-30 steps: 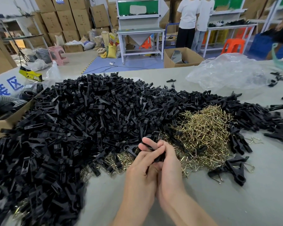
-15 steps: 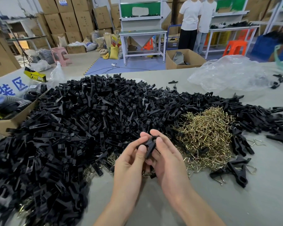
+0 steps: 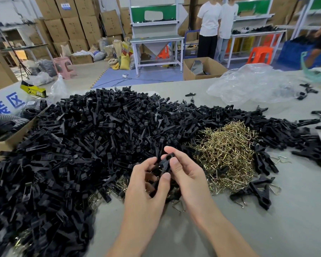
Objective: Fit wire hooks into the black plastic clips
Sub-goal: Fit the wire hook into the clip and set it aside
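Both my hands hold one black plastic clip [image 3: 165, 164] just above the table's near edge of the pile. My left hand [image 3: 146, 184] pinches its lower part with thumb and fingers; my right hand [image 3: 187, 175] pinches its upper end between thumb and forefinger. A huge heap of black clips [image 3: 78, 141] covers the table's left and middle. To the right of my hands lies a mound of brass-coloured wire hooks [image 3: 228, 153]. Whether a hook sits in the held clip is hidden by my fingers.
Clips with hooks fitted [image 3: 258, 191] lie at the right on the grey table [image 3: 267, 229]. A crumpled clear plastic bag [image 3: 252, 84] lies at the back right. A cardboard box [image 3: 11, 138] stands at the left edge. Two people stand by workbenches behind.
My hands have parted from a tight clasp and lifted slightly. The clip now shows between my fingertips, turned more upright.
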